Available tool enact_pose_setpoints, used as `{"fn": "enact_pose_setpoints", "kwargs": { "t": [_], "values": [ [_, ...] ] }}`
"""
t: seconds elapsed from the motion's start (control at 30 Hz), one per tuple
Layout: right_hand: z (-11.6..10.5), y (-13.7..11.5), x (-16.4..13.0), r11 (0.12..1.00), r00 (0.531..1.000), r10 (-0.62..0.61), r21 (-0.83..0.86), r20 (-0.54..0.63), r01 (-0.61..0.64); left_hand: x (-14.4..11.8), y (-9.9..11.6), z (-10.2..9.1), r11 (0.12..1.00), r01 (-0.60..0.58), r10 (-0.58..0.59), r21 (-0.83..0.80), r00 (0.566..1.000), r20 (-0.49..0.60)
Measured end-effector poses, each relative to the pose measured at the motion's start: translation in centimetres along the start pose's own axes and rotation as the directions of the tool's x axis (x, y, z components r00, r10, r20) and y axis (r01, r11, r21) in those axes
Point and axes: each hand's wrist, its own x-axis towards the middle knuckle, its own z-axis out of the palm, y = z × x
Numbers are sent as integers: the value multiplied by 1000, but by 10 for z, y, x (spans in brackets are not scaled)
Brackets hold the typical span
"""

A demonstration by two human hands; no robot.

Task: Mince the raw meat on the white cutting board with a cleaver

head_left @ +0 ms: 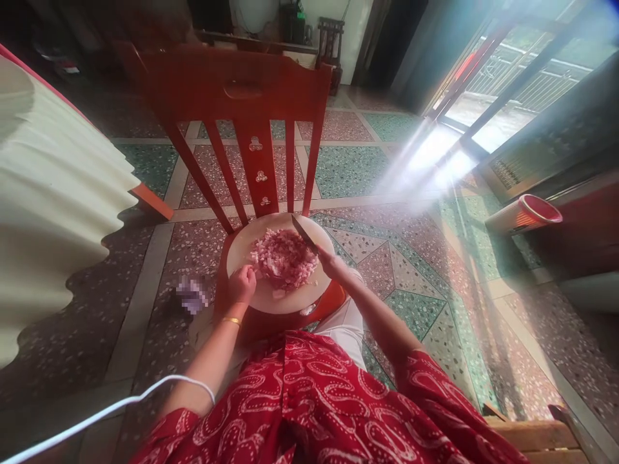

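Note:
A pile of chopped pinkish meat (285, 256) lies on a round, pale cutting board (239, 248), which rests on the seat of a reddish wooden chair. My right hand (333, 265) is closed around the handle of a knife (304, 233). The dark blade slants up and left over the right side of the pile. At the board's left edge is my left hand (243, 283), fingers curled in beside the meat. Whatever those fingers may hold is hidden. A gold-coloured bracelet circles the left wrist.
The chair's slatted back (251, 96) rises behind the board. A white cable (120, 401) runs past my left forearm. To the left hangs a pale tablecloth (58, 187). A bin (525, 214) stands at right, near a sunlit doorway. Part of a wooden seat (536, 435) shows at lower right.

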Motion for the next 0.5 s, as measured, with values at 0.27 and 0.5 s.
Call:
{"fn": "enact_pose_setpoints", "kwargs": {
  "t": [0.27, 0.5],
  "values": [
    [-11, -12, -1, 994, 994, -58, 83, -90, 65, 0, -2, 2, 1000, -5, 5, 10, 1000, 17],
    [5, 0, -12, 935, 998, 12, 354, -56, 8, 1, 1, 1, 998, -28, 27, 55, 999, 23]
  ]
}}
